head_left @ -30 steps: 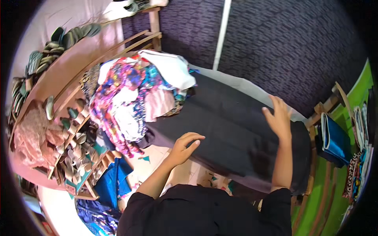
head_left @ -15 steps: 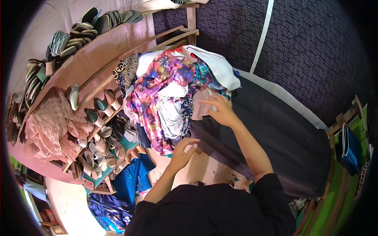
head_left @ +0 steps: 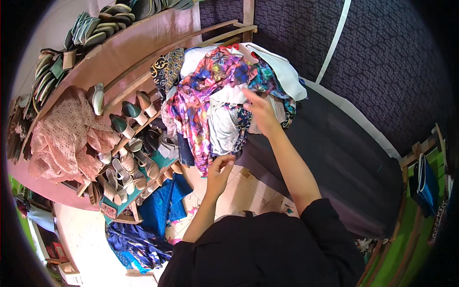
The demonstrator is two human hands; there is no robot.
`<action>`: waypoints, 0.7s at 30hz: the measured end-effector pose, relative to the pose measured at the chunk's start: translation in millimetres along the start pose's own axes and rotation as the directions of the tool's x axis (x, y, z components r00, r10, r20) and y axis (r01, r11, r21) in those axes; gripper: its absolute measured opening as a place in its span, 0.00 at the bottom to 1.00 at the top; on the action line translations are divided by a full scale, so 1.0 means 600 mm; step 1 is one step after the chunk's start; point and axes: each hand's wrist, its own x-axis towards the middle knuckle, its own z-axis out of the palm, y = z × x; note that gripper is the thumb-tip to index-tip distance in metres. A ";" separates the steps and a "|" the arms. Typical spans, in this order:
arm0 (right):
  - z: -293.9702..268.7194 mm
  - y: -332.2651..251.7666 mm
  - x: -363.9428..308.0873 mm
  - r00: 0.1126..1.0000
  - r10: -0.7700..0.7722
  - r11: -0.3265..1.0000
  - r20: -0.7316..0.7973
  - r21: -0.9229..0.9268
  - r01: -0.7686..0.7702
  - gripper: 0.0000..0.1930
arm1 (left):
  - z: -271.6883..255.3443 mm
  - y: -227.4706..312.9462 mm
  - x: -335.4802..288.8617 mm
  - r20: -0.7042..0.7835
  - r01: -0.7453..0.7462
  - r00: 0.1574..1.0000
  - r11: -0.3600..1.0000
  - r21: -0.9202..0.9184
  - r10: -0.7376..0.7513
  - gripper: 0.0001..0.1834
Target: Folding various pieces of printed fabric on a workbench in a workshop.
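A heap of clothes lies in front of me, topped by a pink, purple and blue floral garment (head_left: 222,71). My right hand (head_left: 262,112) is over the heap, fingers stretched out and slightly blurred, beside a white cloth (head_left: 229,94). Whether its fingertips touch that cloth I cannot tell. Below it hangs a light grey garment (head_left: 223,129), with a navy patterned cloth (head_left: 244,119) alongside. Near the heap's lower edge is my left hand (head_left: 219,174), its fingers loosely bent and the thumb apart, with nothing visible in it. A pale pink cloth (head_left: 276,106) is partly hidden behind my right wrist.
Wooden racks on the left hold several shoes (head_left: 126,179) and a pink lace cloth (head_left: 71,129). A dark covered surface (head_left: 334,162) extends rightward from the heap. Blue fabric (head_left: 160,205) lies low on the left. A blue folder-like item (head_left: 423,179) stands far right.
My right hand has moved up and left across the heap, from the pale pink cloth toward the white one. My left hand has risen slightly, its fingers more bent. The view has shifted a little.
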 end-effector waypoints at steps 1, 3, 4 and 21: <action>0.004 -0.009 -0.023 0.996 0.029 0.997 0.084 0.064 -0.035 0.28 | -0.004 -0.005 0.002 -0.032 0.005 0.999 0.999 -0.037 -0.006 0.10; -0.002 -0.023 -0.059 0.987 0.038 0.999 0.159 -0.012 -0.036 0.28 | -0.009 -0.021 0.017 -0.117 -0.038 0.992 0.993 0.109 0.051 0.11; -0.012 -0.029 -0.073 0.973 0.048 0.996 0.225 -0.082 -0.030 0.28 | -0.008 -0.018 0.030 -0.185 -0.067 0.975 0.963 0.262 0.119 0.12; -0.063 -0.019 -0.192 0.992 0.087 0.989 -0.097 -0.113 -0.097 0.25 | -0.102 0.020 0.324 -0.319 -0.110 0.765 0.601 0.792 0.559 0.12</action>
